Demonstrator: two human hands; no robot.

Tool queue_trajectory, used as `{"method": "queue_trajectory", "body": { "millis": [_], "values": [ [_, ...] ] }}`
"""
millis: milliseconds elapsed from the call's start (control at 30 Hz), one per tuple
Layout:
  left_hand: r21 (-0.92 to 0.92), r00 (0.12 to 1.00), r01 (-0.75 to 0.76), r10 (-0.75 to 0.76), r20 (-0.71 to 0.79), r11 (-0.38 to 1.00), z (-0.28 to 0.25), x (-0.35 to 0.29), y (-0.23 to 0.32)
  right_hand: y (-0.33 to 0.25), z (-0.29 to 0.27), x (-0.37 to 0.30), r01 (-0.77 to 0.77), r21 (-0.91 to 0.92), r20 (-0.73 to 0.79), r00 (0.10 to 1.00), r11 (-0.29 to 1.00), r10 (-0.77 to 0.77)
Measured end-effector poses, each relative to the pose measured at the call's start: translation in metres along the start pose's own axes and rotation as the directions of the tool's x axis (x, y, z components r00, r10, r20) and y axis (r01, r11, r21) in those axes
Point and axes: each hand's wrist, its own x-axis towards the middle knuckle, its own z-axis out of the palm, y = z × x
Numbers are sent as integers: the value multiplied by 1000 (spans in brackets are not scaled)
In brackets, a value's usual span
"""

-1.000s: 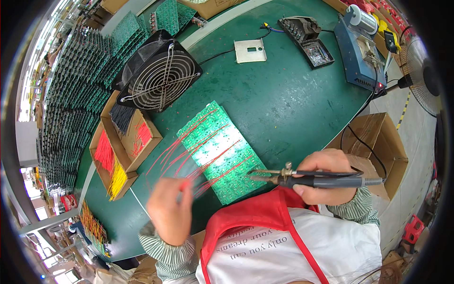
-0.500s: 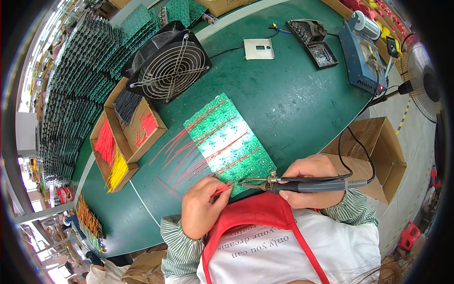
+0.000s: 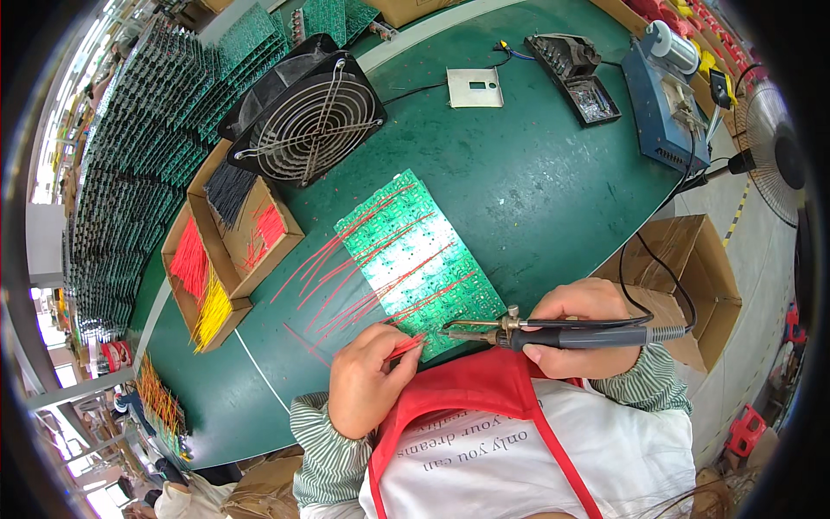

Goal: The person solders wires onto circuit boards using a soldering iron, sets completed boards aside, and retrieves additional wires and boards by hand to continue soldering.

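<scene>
A green circuit board lies tilted on the table in front of me, with rows of thin red wires fanning off its left side. At its near left corner, my left hand pinches a few red wires between thumb and fingers, their ends at the board. My right hand is wrapped round a soldering iron with a thin metal feed tube and black cable attached. The iron's tip is over the near end of the board, just right of my left fingertips. Whether it touches the board I cannot tell.
Left of the board are a black fan and a cardboard tray of red, black and yellow wires. Stacked boards rise beyond. A blue solder-feeding unit, iron stand and white plate stand far right; a cardboard box is nearer.
My right hand and the soldering iron have shifted slightly right, drawing the tip a little away from my left fingers. My left hand stays almost in place, still pinching the red wires.
</scene>
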Motion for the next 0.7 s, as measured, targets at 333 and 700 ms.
{"method": "queue_trajectory", "body": {
  "millis": [333,700],
  "values": [
    [267,945,96,-3,-328,959,-26,-3,10,1,-5,-11,-39,-16,-46,998,999,38],
    [34,1000,-15,16,-24,999,14,10,13,4,-6,-14,-55,-6,-70,996,998,55]
  ]
}}
